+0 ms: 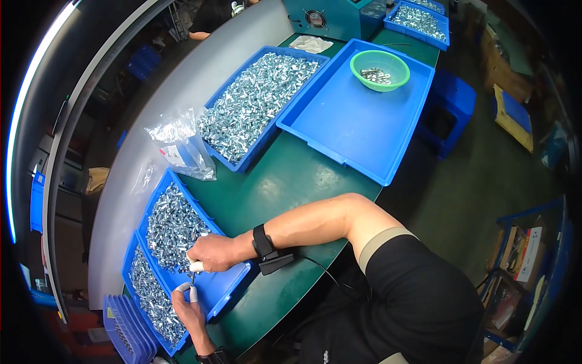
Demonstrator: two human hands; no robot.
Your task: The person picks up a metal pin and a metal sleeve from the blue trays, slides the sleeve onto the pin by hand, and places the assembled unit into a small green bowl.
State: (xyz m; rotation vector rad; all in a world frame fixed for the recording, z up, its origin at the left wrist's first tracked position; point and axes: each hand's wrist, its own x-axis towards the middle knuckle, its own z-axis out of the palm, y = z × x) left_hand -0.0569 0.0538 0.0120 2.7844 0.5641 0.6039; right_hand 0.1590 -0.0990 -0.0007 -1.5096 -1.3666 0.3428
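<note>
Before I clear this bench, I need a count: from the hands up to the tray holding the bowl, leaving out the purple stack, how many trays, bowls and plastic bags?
Blue trays: 4
Green bowl: 1
Clear plastic bag: 1
Total: 6

We can pass over the green table [291, 182] beyond our right forearm [306, 223]; plastic bag [182, 151] and full tray [257, 150] obstruct leftward.

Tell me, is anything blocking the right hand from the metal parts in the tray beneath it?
Nothing visible: the right hand is at the edge of the metal parts, inside the tray's rim, with no cover between.
</note>
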